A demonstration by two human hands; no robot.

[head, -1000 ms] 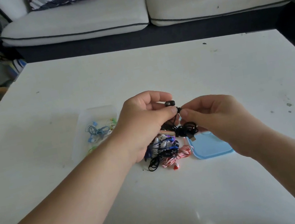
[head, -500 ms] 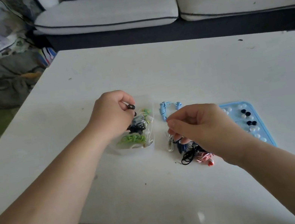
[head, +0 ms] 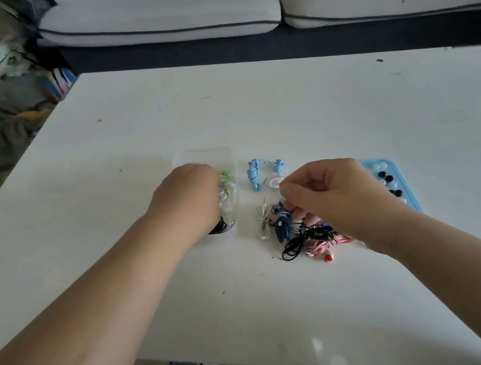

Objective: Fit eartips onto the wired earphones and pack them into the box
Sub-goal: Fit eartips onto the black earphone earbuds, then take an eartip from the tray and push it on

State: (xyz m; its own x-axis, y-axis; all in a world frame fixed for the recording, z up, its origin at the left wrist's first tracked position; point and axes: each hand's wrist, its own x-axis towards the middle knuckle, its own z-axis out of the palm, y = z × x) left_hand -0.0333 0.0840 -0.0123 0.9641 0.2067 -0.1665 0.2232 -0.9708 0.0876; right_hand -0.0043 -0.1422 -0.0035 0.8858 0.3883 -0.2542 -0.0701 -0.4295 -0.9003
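left hand (head: 190,197) in clear box (head: 202,156), long axis running near-to-far

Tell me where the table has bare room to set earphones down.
Bare: the stretch of table between the clear box and the far edge; the near strip between the earphone pile and the front edge; right of the blue tray. Crowded: from box to tray, under the left hand and right hand.
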